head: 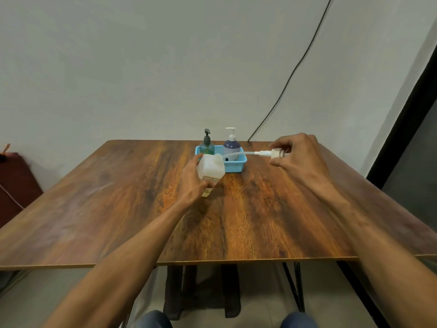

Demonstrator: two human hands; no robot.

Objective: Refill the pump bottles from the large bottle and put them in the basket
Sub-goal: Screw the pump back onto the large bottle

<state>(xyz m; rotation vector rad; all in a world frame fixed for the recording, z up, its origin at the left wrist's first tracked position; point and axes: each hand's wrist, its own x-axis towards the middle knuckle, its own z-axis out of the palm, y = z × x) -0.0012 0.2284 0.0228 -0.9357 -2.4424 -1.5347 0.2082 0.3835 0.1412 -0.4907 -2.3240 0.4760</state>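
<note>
My left hand grips a white square bottle, tilted with its open neck toward the far right. My right hand pinches a white pump head lying sideways, and its clear dip tube runs left to the bottle's neck. Just behind the bottle a blue basket holds a green pump bottle with a dark pump and a purple pump bottle with a white pump, both upright.
Everything sits on a wooden table against a pale wall. A black cable hangs down the wall behind the basket. A dark red object stands off the table's left side.
</note>
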